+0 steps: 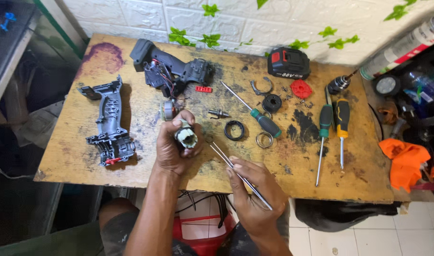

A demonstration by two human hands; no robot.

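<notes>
Disassembly looks well advanced, judging by the spread of parts on the worn yellowish wooden table (84, 161). The left hand (172, 147) is closed around a small cylindrical grey-and-white gear housing (185, 136), holding it just above the table's near edge with its open toothed end facing up. The right hand (255, 194) pinches long silver metal tweezers (236, 168), whose tips sit just beside the housing.

Relative to the housing: the grey plastic half-shell of the drill body (108, 125) lies to the left, the other black half with exposed wires (172, 71) lies beyond it, and a small round motor (168, 110) sits just behind the left hand. To the right lie a black ring (234, 130), a metal ring (264, 139), a green-handled screwdriver (259, 118), then two more screwdrivers (333, 123). The black-and-red battery pack (288, 62) rests far right, at the back.

Work inside the housing appears unfinished; reassembly remains. Open room lies mostly near the front edge, right of the hands; the hands overhang that edge.
</notes>
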